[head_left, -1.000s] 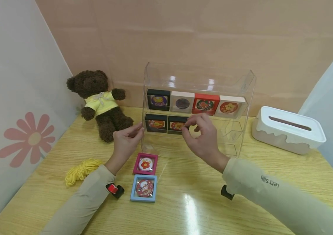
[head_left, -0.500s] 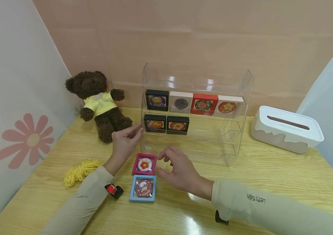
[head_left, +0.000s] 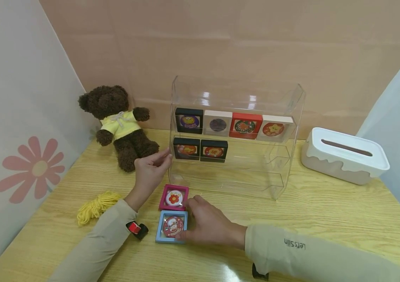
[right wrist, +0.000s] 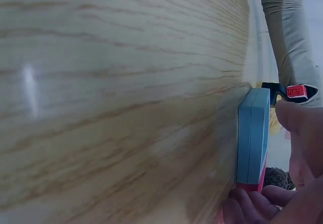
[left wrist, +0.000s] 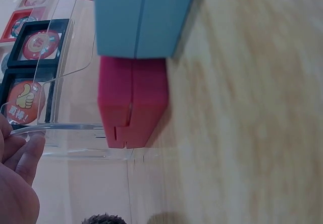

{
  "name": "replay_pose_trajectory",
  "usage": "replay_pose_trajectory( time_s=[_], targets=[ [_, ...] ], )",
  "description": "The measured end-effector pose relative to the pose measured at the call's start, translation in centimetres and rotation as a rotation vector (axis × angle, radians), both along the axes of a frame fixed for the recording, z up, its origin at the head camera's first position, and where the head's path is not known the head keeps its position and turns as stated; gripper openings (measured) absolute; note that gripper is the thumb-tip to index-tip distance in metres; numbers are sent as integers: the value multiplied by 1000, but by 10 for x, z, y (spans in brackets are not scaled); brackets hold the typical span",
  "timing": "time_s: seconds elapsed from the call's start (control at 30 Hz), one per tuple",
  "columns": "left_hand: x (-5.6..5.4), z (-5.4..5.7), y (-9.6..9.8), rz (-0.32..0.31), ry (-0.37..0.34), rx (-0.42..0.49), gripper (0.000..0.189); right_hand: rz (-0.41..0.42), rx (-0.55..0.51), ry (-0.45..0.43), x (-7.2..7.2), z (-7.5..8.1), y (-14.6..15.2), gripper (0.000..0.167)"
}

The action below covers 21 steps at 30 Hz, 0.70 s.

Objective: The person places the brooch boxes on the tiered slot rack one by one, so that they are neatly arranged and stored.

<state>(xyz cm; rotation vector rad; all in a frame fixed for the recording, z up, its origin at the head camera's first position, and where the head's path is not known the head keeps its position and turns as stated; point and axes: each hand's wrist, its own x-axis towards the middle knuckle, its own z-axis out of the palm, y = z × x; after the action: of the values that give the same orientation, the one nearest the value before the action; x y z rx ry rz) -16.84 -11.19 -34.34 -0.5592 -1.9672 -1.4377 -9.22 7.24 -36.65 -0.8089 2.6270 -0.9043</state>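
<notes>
My left hand (head_left: pixel 152 168) pinches the left side edge of a clear acrylic display stand (head_left: pixel 246 184). In the left wrist view, the left fingers (left wrist: pixel 30 153) meet that clear edge. My right hand (head_left: pixel 210 223) is at a light blue square badge case (head_left: pixel 162 227) lying on the table. The thumb overlaps its near right corner and the curled fingers are by its far right corner; a firm hold is not plain. Inside the case is a round red badge. A magenta case (head_left: pixel 163 196) with a flower badge lies just behind, its right edge beside the right fingertips.
The stand's upper tier bears black, white and red cases (head_left: pixel 246 125); two black cases (head_left: pixel 214 150) sit at the left of the middle tier. Yellow yarn (head_left: pixel 97 205) and a brown teddy bear (head_left: pixel 126 125) are at left. A tissue box (head_left: pixel 344 154) stands at right.
My right hand has come from the second black case on the middle tier down and left to the blue case. The left hand has stayed at the stand's edge.
</notes>
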Motion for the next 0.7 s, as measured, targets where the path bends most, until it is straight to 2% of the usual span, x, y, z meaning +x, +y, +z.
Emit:
replay_pose_trajectory(
  time_s=[0.3,0.7],
  targets=[
    [-1,-1,0,3,12,-1,19,1,24,15,0,-3,2,74],
    [0,-1,0,-9,-2,6,19,19,48,41,1,-6,6,65]
  ],
)
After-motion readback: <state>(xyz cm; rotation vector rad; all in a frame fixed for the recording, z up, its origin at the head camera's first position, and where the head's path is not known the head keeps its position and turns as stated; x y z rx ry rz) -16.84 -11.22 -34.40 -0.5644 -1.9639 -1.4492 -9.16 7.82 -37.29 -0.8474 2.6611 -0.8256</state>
